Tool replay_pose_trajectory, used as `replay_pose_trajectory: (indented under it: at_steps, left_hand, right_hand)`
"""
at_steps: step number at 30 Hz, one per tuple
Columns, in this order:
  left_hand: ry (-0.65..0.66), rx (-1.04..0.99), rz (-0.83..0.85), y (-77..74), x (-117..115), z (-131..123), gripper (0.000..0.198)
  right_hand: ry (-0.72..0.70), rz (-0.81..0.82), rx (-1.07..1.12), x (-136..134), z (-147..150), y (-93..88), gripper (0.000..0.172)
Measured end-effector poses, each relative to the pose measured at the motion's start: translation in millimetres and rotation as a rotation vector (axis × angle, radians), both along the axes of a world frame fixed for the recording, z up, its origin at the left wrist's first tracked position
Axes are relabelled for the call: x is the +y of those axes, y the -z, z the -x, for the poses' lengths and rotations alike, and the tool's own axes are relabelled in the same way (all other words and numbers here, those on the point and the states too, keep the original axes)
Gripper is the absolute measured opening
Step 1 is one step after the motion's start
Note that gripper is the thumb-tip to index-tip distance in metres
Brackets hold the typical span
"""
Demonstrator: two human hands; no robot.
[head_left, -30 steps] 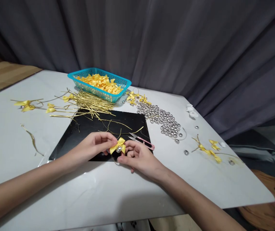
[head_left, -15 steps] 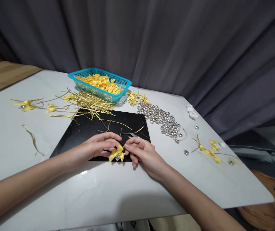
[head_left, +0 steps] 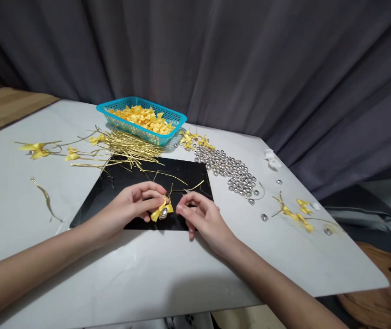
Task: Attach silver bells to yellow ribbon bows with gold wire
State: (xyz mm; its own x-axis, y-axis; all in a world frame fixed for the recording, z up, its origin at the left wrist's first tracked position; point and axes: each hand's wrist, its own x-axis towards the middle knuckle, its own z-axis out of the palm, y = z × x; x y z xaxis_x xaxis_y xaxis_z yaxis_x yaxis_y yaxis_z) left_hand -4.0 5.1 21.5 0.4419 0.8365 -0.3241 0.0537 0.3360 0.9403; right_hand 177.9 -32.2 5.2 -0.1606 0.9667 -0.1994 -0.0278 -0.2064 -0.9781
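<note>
My left hand (head_left: 135,205) pinches a yellow ribbon bow (head_left: 157,214) between thumb and fingers, above the front of a black board (head_left: 96,201). A shiny silver bead (head_left: 163,213) sits at the middle of the bow, and thin gold wire shows just above it. Just to the right, apart from the bow, my right hand (head_left: 200,212) has thumb and forefinger pressed together. Whatever may be between those fingertips is too small to make out. A pointed metal blade (head_left: 187,191) shows behind my right hand, the rest of it hidden.
A blue basket (head_left: 101,109) of yellow bows stands at the back, with a bundle of gold wires (head_left: 132,148) before it. Silver beads (head_left: 233,169) lie heaped right of the board. Loose bows (head_left: 296,217) with wire lie at the right, others (head_left: 38,150) at the left.
The bow has turned and shifted slightly left and up in my left hand. My right fingertips have come away from it, leaving a gap.
</note>
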Motion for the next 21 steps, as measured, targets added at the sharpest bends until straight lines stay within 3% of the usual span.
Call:
replay_pose_trajectory:
  at_steps: [4,15,21]
  left_hand:
    - [-0.04,0.075,-0.112,0.9,-2.4,-2.7,0.029]
    - [0.177,-0.04,-0.088,14.5,2.9,-1.8,0.033]
    - [0.062,0.0,-0.142,5.3,2.3,-0.6,0.024]
  right_hand:
    - [-0.063,0.008,-0.032,-1.2,7.2,4.1,0.028]
    - [0.074,0.056,0.162,2.6,1.5,4.8,0.021]
    - [0.023,0.09,0.098,2.6,0.6,7.6,0.024]
